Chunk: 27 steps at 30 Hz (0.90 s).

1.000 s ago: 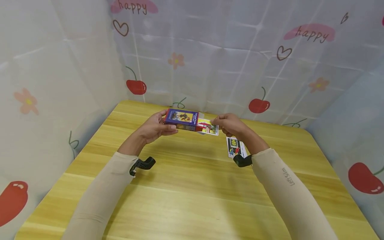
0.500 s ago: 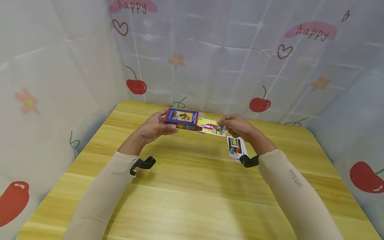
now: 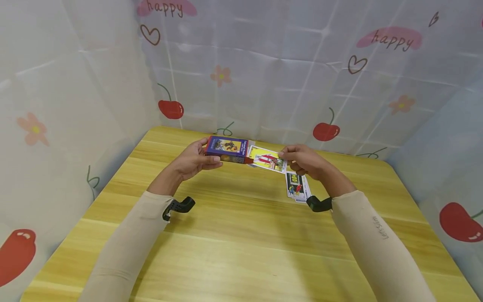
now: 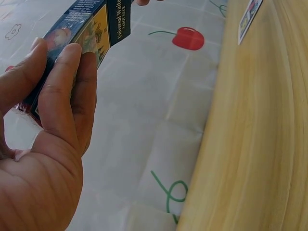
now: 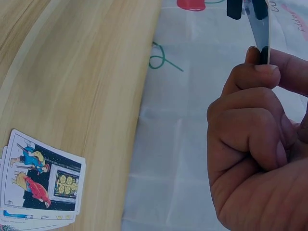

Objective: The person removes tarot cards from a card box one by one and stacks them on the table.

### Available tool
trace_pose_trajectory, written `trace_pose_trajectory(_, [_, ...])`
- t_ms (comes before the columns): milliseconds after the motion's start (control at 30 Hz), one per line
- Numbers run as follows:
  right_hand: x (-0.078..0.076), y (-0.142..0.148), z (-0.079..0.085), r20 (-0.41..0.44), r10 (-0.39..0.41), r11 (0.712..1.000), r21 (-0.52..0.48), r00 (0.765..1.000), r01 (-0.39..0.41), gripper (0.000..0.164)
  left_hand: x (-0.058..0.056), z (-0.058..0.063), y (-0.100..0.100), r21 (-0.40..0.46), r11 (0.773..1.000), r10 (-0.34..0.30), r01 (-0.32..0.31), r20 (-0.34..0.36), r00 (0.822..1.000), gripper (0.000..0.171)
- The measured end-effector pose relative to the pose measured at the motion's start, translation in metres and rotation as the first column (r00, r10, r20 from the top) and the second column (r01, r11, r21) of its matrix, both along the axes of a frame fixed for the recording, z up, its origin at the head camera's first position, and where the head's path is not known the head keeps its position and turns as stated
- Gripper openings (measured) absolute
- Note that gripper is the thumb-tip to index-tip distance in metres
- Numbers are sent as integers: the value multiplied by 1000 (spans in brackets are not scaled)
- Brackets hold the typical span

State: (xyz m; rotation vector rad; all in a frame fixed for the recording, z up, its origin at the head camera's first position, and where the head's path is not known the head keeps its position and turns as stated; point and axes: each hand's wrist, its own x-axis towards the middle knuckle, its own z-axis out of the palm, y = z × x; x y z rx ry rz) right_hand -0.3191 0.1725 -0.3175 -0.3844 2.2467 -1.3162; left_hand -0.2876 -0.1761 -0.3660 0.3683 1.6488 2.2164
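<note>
The left hand [image 3: 192, 162] grips a tarot box [image 3: 227, 150], and at the box's three o'clock the right hand [image 3: 305, 160] pinches a card [image 3: 266, 159].

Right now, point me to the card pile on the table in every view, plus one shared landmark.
Head: card pile, right of and slightly below centre.
Left wrist: card pile, upper right, cut off by the top edge.
Right wrist: card pile, lower left.
Landmark: table, under it in all three.

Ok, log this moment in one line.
left grip: holds tarot box | right grip: pinches yellow-faced card at box's end | card pile: on table
</note>
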Motion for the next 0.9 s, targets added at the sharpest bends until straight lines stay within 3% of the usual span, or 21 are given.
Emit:
trace_pose_trajectory(433, [6, 20, -4, 18, 3, 998, -61, 1000, -2, 25, 1, 2, 1, 6, 1000, 8, -8, 12, 1000, 72])
trace_pose_trajectory(700, [9, 29, -9, 61, -43, 995, -87, 997, 48, 25, 0, 1, 2, 13, 1000, 5, -5, 11, 1000, 72])
trace_pose_trajectory(900, [11, 33, -11, 85, -89, 994, -51, 992, 94, 24, 0, 0, 1, 23, 1000, 3, -3, 17, 1000, 77])
